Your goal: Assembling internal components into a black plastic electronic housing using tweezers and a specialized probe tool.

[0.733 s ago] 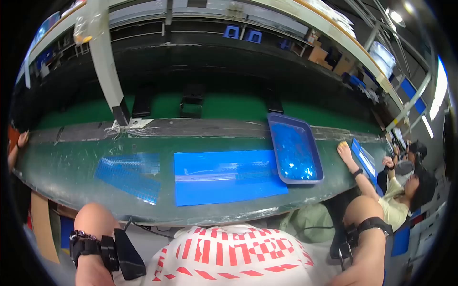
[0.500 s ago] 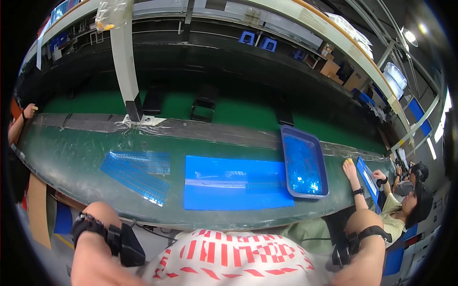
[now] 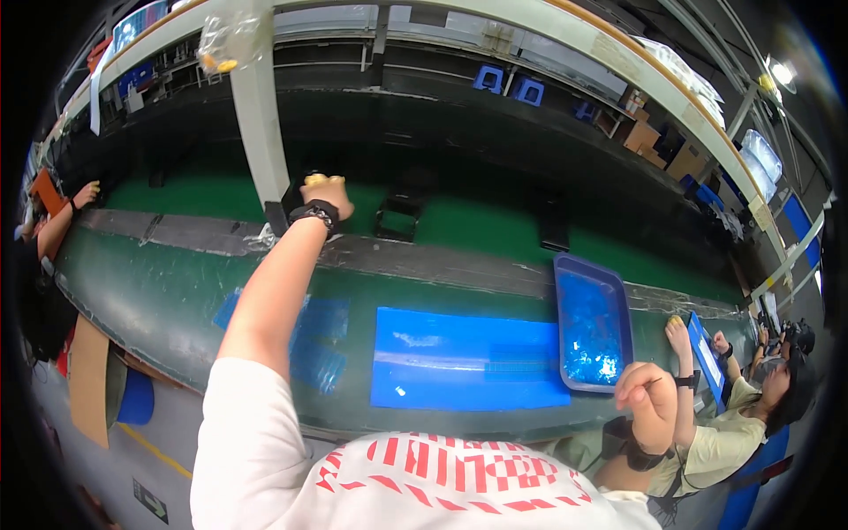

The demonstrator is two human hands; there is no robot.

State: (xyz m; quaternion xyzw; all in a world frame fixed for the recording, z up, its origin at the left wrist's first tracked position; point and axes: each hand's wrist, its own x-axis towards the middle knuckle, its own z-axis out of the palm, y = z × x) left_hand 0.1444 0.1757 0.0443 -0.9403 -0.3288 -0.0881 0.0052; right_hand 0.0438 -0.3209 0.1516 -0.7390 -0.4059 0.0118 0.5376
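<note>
My left hand [image 3: 326,195] reaches over the green belt beside the grey post, next to a dark piece lying there. Yellow covers show on its fingertips, but blur hides how the fingers sit. My right hand [image 3: 649,399] is raised with curled fingers near the lower corner of a blue-grey tray [image 3: 562,305]. What it holds, if anything, is too small to make out. Inside the tray lies shiny blue film [image 3: 590,331]. A bright blue sheet [image 3: 442,389] lies flat on the green table, and clear bluish printed strips [image 3: 320,364] lie left of it, partly behind my left arm.
Black frame-like pieces [image 3: 399,217] rest on the belt past the table's edge. A grey post [image 3: 258,132] rises at the back left. At the right a co-worker [image 3: 738,442] holds a blue board [image 3: 707,362]; another person's hand [image 3: 87,194] shows at far left.
My left arm has stretched forward from the near edge to the belt beside the post. My right hand has come into view by the tray. The whole view has shifted slightly.
</note>
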